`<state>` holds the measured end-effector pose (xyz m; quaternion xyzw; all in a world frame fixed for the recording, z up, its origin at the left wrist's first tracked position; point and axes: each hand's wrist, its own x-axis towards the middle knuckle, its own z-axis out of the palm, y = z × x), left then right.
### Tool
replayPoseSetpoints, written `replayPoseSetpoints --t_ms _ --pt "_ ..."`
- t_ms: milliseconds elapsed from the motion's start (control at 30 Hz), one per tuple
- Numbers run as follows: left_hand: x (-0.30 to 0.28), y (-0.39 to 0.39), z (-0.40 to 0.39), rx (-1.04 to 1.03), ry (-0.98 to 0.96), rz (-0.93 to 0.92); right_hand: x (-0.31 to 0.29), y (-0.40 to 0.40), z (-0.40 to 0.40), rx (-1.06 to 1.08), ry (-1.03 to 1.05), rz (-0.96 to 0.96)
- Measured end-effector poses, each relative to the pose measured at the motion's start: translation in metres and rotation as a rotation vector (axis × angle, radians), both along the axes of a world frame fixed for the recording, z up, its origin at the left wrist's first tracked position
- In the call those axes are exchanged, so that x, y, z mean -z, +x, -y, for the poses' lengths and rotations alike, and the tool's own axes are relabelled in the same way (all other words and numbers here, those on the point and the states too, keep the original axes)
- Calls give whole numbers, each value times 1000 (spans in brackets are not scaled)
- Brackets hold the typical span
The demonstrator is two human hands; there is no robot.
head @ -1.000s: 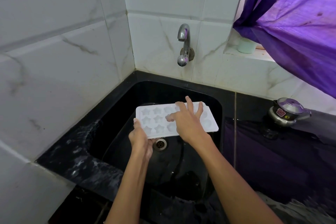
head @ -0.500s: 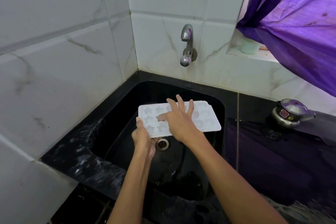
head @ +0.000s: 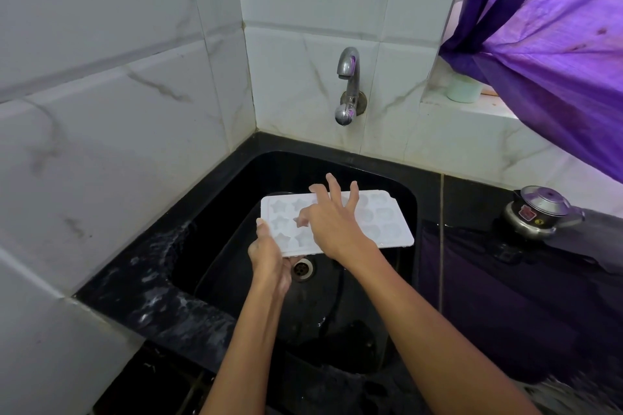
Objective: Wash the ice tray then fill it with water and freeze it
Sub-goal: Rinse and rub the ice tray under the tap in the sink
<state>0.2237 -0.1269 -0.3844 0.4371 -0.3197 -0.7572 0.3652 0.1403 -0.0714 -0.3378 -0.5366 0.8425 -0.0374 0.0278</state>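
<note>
Washing step judged under way. White ice tray (head: 381,222) held over black sink (head: 215,212), 6 o'clock of dry tap (head: 347,84). Left hand (head: 269,256) gripped near-left corner; right hand (head: 332,224), fingers spread, rubbed star moulds. Next: likely open tap, rinse.

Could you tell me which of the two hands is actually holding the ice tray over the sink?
The left hand holds it, gripping the ice tray by its near left corner. The right hand only lies across the top, fingers spread over the moulds.
</note>
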Motion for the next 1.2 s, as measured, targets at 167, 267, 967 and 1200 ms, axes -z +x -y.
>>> replayPoseSetpoints --t_ms 167,267,967,1200 --pt "0 2 2 7 10 -4 1 2 3 -5 -3 33" --pt "0 2 3 1 10 -14 0 4 6 9 -88 27" --pt "3 6 6 -5 10 16 9 24 24 -99 3 33" --pt "5 8 8 -4 29 3 10 19 13 -53 -104 125"
